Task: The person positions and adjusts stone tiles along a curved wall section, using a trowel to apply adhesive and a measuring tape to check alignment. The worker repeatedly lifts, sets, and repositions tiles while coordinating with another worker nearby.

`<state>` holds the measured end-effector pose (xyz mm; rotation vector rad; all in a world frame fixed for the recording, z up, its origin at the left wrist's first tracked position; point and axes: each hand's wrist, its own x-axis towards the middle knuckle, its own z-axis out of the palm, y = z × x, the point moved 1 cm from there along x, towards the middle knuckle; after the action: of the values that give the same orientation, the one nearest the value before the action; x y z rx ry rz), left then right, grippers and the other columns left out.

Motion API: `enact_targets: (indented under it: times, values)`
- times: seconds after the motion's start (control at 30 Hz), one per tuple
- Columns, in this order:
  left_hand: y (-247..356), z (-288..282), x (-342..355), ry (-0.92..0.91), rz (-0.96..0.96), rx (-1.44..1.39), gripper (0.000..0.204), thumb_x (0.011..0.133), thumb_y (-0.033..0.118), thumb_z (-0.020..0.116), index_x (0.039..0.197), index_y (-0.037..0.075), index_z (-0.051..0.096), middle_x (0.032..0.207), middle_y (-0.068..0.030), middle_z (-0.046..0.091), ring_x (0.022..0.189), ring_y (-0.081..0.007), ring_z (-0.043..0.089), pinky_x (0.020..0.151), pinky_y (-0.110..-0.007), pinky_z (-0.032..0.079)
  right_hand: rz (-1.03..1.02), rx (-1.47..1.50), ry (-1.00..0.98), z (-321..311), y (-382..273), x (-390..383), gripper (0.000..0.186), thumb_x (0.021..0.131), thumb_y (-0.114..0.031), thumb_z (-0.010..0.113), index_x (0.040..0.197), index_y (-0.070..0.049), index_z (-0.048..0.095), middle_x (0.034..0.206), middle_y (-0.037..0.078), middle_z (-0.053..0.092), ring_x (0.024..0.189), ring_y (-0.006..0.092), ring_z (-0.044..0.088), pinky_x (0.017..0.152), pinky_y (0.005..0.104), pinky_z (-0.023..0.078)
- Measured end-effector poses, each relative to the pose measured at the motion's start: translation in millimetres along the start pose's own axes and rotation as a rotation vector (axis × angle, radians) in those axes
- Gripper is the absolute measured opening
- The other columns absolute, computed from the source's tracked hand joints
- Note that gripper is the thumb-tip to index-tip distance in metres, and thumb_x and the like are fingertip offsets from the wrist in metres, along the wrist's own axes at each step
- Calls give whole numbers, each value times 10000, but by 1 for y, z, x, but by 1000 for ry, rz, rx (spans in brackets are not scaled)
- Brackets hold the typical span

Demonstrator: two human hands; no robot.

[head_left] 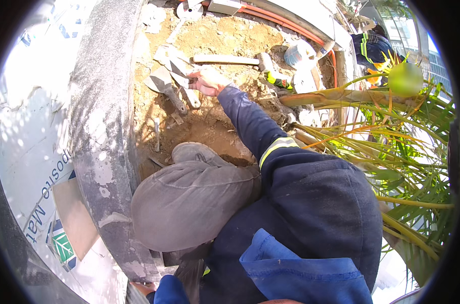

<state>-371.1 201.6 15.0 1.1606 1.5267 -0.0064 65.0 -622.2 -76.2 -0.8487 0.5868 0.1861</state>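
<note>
My right hand [208, 81] reaches out over the dirt, fingers stretched toward a cluster of hand tools. Nearest it are a trowel [160, 80] with a grey blade and dark handle, and a second pale, dusty trowel [173, 57] lying against it. The fingertips overlap the tools' handles; whether they touch is not clear. Just beyond lies a hammer with a pale handle [225, 59] and a dull metal head [265, 62]. Of my left hand [148, 287] only a sliver shows at the lower edge by the stone curb, its fingers hidden.
A dark stone curb [95, 137] runs along the left, with printed white sheeting [25, 152] beyond. Orange conduits [285, 23] cross the back. A whitish bucket [299, 54] and green-black tool [279, 79] lie right. Palm fronds [412, 147] crowd the right; another person [370, 48] works behind.
</note>
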Motion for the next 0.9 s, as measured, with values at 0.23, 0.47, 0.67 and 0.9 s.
enact_targets:
  times: [0.23, 0.47, 0.67, 0.9]
  values:
    - [26, -9, 1, -5, -24, -8, 867, 938, 743, 496, 1571, 168, 354, 1579, -19, 400, 1423, -236, 396, 1154, -417, 349, 85, 188, -47, 30, 64, -20, 256, 1013, -32, 560, 1267, -4, 579, 1141, 111, 665, 944, 218, 649, 930, 413, 577]
    - [10, 6, -1, 13, 68, -43, 874, 958, 729, 485, 1574, 126, 341, 1607, -47, 370, 1440, -255, 391, 1178, -432, 337, -24, 58, -106, 34, 73, -35, 345, 992, -80, 632, 1312, 22, 552, 1168, 105, 654, 1039, 213, 647, 963, 406, 554]
    - [8, -7, -3, -106, 194, -32, 877, 990, 713, 428, 1569, 60, 342, 1590, -103, 401, 1417, -290, 436, 1171, -452, 356, -823, -931, -104, 86, 47, -58, 274, 976, -116, 687, 1201, 39, 674, 1069, 158, 743, 959, 221, 725, 832, 330, 606]
    - [4, -4, 3, -127, 201, -62, 812, 991, 657, 509, 1506, 35, 419, 1478, -114, 516, 1313, -286, 539, 1105, -452, 438, -1192, -1165, -275, 165, 111, -81, 213, 832, -114, 831, 1008, -46, 733, 955, 110, 752, 857, 274, 707, 734, 362, 568]
